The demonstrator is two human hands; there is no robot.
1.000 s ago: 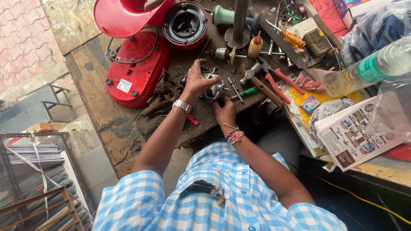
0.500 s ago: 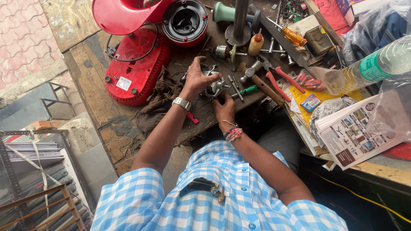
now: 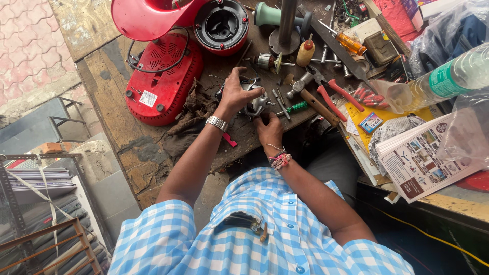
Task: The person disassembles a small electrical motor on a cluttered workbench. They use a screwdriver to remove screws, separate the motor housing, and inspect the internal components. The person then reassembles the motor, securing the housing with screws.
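Centrally on the worn wooden workbench [image 3: 127,137], a small metal motor assembly [image 3: 254,104] sits under both my hands. My left hand [image 3: 235,94] cups it from above, fingers curled over the top. My right hand [image 3: 269,127] pinches its near edge with the fingertips. Just right of the motor assembly lie a green-handled screwdriver [image 3: 295,107] and a wooden-handled hammer [image 3: 313,99]. Left of it, touching a dark rag [image 3: 191,114], rests the red appliance base [image 3: 163,79], underside up. Beyond the assembly lies a loose armature [image 3: 267,61]; red-handled pliers [image 3: 331,91] lie farther right.
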